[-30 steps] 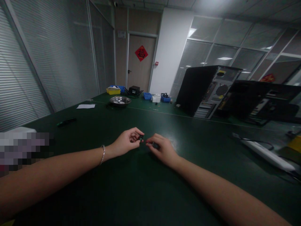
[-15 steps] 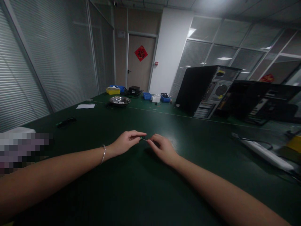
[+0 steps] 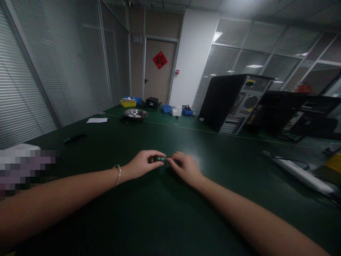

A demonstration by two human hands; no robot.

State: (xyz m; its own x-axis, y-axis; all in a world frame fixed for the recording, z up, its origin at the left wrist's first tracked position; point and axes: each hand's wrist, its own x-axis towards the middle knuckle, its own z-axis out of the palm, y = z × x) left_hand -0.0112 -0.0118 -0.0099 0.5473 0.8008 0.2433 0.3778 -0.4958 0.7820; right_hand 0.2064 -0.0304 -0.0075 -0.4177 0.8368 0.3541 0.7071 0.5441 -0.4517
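Both of my hands meet low over the dark green table (image 3: 149, 213) near its middle. My left hand (image 3: 142, 164), with a silver bracelet on its wrist, pinches a small green part (image 3: 160, 158) between thumb and forefinger. My right hand (image 3: 183, 167) is curled, and its fingertips touch the right end of that part. Something small and dark sits under the right fingers, too dim to make out.
A black pen-like tool (image 3: 75, 137) and a white paper (image 3: 97, 120) lie at the left. A metal bowl (image 3: 135, 114), yellow and blue bins (image 3: 128, 103) stand at the far end. Two open computer cases (image 3: 234, 103) and a white power strip (image 3: 301, 173) occupy the right side.
Both hands have sunk slightly toward the table and stayed together. The small part between the left fingers has turned, so its green side now shows.
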